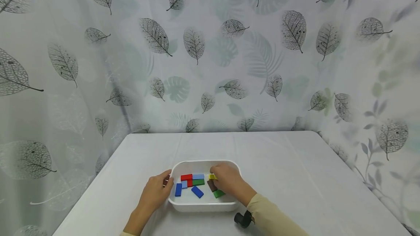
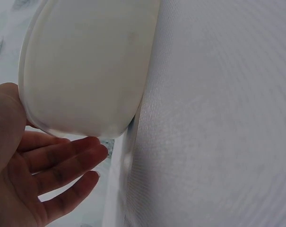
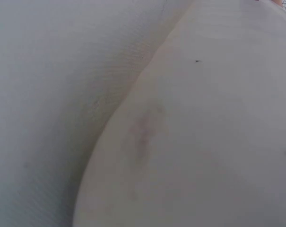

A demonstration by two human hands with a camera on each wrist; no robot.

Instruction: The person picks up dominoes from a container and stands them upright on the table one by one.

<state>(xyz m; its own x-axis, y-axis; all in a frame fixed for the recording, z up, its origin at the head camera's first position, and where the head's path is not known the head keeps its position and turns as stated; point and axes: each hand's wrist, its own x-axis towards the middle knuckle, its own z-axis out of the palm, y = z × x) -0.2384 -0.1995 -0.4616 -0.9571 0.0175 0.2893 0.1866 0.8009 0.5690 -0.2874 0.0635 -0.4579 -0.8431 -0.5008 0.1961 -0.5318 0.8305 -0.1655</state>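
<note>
A shallow white plastic tray [image 1: 205,208] holds several small rectangular blocks. My left hand [image 1: 155,191] grips the tray's left rim; in the left wrist view its other fingers [image 2: 69,165] extend beside the outer wall. My right hand [image 1: 227,178] reaches into the right side, its fingertips pinching a yellow block [image 1: 212,176] that they partly cover. Beneath that hand lie a brown block [image 1: 212,185] and a green block [image 1: 218,193]. On the left are red [image 1: 186,177], light blue [image 1: 198,176], dark green [image 1: 198,182] and blue blocks [image 1: 178,189], some touching. Another blue block [image 1: 197,192] lies apart, slanted.
The tray stands on a white-covered table [image 1: 279,163]. A black cylindrical device [image 1: 242,219] sits by the right sleeve [image 1: 273,216]. Behind and at both sides hangs a leaf-patterned curtain [image 1: 210,65]. In the right wrist view, only the tray's outer wall [image 3: 190,142] and cloth show.
</note>
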